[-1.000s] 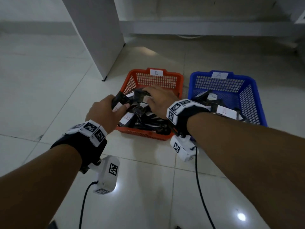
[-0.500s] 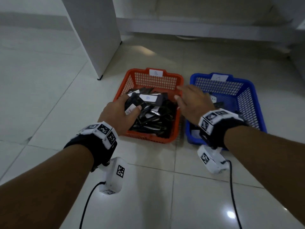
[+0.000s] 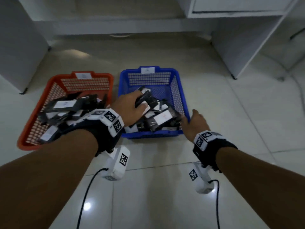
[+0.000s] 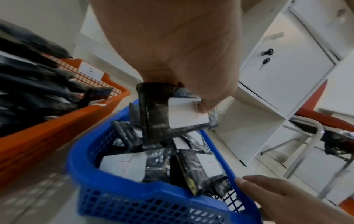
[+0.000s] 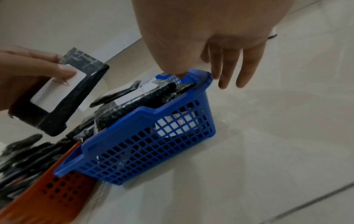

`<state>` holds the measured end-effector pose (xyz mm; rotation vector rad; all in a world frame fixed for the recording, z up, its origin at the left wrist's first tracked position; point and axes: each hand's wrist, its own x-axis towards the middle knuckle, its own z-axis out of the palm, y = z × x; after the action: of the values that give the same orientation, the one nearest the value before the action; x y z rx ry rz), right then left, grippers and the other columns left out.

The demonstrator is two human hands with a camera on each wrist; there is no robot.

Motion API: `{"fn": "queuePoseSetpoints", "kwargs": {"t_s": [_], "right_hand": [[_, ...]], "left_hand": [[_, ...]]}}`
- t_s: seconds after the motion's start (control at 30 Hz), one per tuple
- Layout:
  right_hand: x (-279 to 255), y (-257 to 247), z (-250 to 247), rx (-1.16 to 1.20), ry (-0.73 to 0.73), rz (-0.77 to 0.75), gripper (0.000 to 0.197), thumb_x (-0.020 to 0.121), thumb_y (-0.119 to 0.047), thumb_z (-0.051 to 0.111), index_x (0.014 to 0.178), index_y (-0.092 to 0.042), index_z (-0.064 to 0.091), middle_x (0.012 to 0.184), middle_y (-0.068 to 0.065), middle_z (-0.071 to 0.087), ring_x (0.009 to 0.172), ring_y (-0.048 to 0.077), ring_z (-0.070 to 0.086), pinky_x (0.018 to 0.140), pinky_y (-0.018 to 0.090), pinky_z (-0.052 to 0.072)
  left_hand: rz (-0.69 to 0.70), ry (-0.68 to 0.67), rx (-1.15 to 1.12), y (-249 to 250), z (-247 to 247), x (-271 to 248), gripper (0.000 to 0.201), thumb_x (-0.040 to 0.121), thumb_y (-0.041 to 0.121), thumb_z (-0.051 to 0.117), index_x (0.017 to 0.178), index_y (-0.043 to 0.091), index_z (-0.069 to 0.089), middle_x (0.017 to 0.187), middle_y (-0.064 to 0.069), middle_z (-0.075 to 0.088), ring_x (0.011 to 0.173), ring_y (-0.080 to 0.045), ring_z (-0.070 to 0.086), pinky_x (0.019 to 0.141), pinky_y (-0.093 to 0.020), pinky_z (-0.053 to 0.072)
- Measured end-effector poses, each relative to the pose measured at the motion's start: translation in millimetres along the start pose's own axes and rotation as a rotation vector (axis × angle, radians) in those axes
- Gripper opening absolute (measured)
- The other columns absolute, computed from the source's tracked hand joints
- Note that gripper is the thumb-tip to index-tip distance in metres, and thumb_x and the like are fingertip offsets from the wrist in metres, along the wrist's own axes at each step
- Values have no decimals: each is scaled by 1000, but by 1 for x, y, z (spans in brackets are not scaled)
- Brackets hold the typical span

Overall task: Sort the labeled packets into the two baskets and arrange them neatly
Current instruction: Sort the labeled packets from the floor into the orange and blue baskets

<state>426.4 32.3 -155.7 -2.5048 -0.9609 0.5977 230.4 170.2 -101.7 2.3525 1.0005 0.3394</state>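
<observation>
Packet (image 4: pixel 162 115) | black, glossy wrap | white label, red mark

This looks like an office or a storeroom beside one. The floor is laid with large glossy pale ceramic tiles (image 3: pixel 222 113) that mirror a ceiling lamp. White laminate furniture stands around: a flat white panel leg of a desk or cupboard (image 3: pixel 19 52) at the left, and a white open-fronted shelf unit (image 3: pixel 244 38) at the right. The left wrist view shows a white cabinet door with a small lock and a key hanging in it (image 4: pixel 267 58), open white cubby shelves (image 4: pixel 254 121) below it, and a chair with a red-orange seat on a bent white metal tube frame (image 4: pixel 314 136).
</observation>
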Motion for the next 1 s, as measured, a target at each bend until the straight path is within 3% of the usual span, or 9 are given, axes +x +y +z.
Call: {"fn": "queuePoseSetpoints", "kwargs": {"t_s": [0.1, 0.17, 0.23, 0.27, 0.33, 0.5, 0.67, 0.83, 1.0], "right_hand": [[3, 9, 7, 127, -36, 32, 43, 99, -41, 45, 129, -9, 47, 118, 23, 61, 106, 41, 59, 82, 39, 46], [4, 12, 13, 170, -26, 38, 37, 100, -39, 45, 124, -11, 49, 110, 21, 64, 99, 40, 60, 73, 35, 43], [5, 15, 17, 183, -32, 43, 36, 100, -38, 45, 124, -12, 48, 108, 19, 64, 96, 39, 60, 70, 33, 40], [4, 17, 19, 190, -39, 40, 37, 99, -38, 45, 124, -12, 47, 108, 19, 63, 94, 38, 61, 69, 33, 40], [4, 18, 20, 195, -53, 30, 37, 99, -39, 45, 125, -12, 45, 106, 17, 63, 91, 37, 61, 69, 34, 43], [5, 15, 16, 133, -45, -7, 48, 98, -42, 45, 134, -13, 39, 120, 15, 58, 104, 37, 59, 82, 40, 48], [-13, -2, 5, 5, 44, -146, 55, 98, -41, 43, 145, -14, 32, 142, 11, 39, 123, 33, 45, 91, 44, 44], [-36, -42, -9, -118, 132, -464, 52, 97, -39, 46, 142, -14, 42, 147, 10, 40, 132, 30, 40, 103, 44, 36], [-84, -102, 18, -143, 69, -834, 48, 92, -36, 51, 135, -13, 53, 138, 11, 52, 123, 33, 50, 100, 47, 41]], "left_hand": [[69, -21, 46, 20, 4, 22, 18, 96, 28, 53, 112, 20, 57, 79, 1, 56, 74, -24, 56, 64, -28, 38], [108, -41, 86, 29, 4, 37, 24, 97, 27, 51, 120, 21, 57, 85, 1, 59, 83, -25, 60, 67, -25, 37], [106, -53, 150, 30, 7, 51, 39, 97, 28, 52, 136, 23, 50, 116, -3, 65, 108, -25, 60, 84, -24, 42], [91, -67, 187, 29, 9, 56, 47, 97, 27, 53, 143, 23, 43, 132, -4, 59, 120, -25, 55, 95, -26, 42], [54, -89, 239, 23, 15, 61, 56, 96, 25, 53, 149, 23, 33, 145, -6, 48, 130, -26, 47, 105, -32, 37], [60, 75, 339, 10, 23, 48, 58, 95, 29, 57, 147, 16, 36, 142, -14, 49, 130, -33, 45, 106, -46, 40], [37, 155, 322, 5, 13, 3, 49, 92, 35, 57, 136, 13, 51, 129, -14, 58, 117, -33, 54, 99, -44, 44], [-78, 203, 295, -3, -7, -69, 53, 85, 41, 53, 128, 11, 59, 124, -13, 60, 110, -34, 57, 94, -43, 48], [-247, 249, 326, -23, -36, -174, 53, 82, 43, 47, 122, 13, 64, 122, -12, 62, 110, -33, 59, 90, -44, 51]]}}
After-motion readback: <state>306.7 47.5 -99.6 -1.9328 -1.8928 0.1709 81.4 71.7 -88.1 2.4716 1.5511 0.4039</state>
